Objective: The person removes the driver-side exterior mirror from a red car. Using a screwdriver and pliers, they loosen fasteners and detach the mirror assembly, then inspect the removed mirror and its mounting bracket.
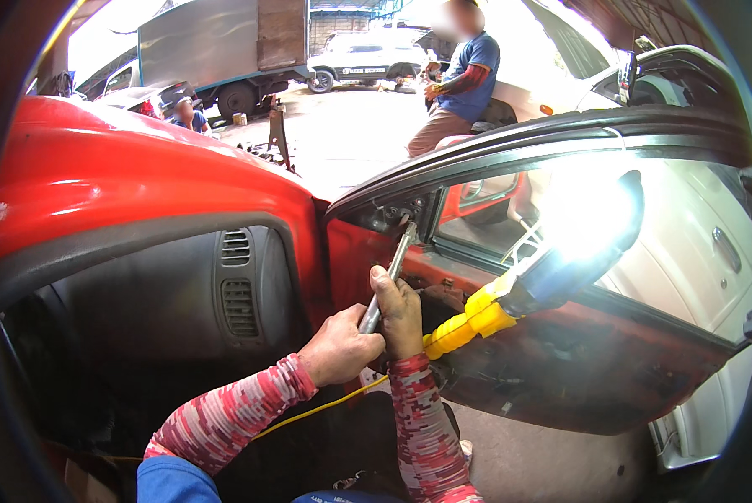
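Note:
A long silver hand tool [390,278], perhaps a ratchet or pliers, slants up from my hands. Its far end meets the black front corner of the door's window frame [386,215]; its exact jaw or head is too small to make out. Fingers of my left hand [342,345] wrap round its lower end. My right hand [401,312] closes on the shaft just above, thumb pointing up along it. Both hands are in front of the opened red car door [552,360], whose inner trim is off. Right of them, a lit work lamp [589,222] with a yellow handle [472,321] hangs at the window opening.
A yellow cord [317,411] runs below my forearms. The red car body and its dark dashboard [158,302] lie left. Beyond the door stands a white vehicle [694,235]. One person [468,80] is beyond the door; another [190,117] is low at far left.

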Demonstrator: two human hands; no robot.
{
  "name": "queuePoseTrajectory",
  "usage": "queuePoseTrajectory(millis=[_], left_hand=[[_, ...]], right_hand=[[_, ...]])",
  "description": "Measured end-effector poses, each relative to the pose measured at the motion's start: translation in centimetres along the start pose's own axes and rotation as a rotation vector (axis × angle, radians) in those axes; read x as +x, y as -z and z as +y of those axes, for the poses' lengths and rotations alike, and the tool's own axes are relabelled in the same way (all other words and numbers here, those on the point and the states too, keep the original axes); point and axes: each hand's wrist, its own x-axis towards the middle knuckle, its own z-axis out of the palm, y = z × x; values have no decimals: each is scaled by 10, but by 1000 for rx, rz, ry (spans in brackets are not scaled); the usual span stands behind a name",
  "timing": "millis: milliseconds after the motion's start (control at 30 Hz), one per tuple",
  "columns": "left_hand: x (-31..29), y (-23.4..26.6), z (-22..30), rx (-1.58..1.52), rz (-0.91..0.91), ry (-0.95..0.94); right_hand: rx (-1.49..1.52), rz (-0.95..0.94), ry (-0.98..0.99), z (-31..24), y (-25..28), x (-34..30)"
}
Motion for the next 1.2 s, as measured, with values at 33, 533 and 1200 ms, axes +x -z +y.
queuePoseTrajectory(millis=[33,533,1200], left_hand=[[-1,0,1,24,14,7],[-9,-3,15,463,251,-209],[-5,18,7,-1378,-547,104]], right_hand=[[7,-9,12,0,0,0],[239,-53,-53,10,2,-2],[841,-269,-296,26,9,-16]])
